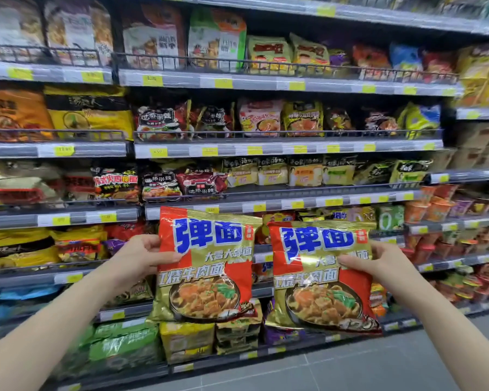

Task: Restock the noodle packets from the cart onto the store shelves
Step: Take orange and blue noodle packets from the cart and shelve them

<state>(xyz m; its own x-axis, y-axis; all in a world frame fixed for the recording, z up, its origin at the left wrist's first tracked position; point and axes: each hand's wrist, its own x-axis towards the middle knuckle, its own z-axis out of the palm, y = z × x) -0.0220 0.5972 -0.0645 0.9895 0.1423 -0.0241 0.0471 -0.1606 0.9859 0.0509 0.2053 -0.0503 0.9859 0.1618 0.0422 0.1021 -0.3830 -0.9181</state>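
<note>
Noodle packets (red-and-gold, bowl pictured) held upright, one per hand.

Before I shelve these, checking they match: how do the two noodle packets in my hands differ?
The left packet is held higher than the right packet. The left hand grips its packet's left edge; the right hand grips its packet's right edge. Both share the same red-and-gold design with blue lettering.

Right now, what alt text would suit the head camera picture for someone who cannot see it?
A person's left hand and right hand each hold up a red-and-gold noodle packet before store shelves crowded with instant noodles.
</note>
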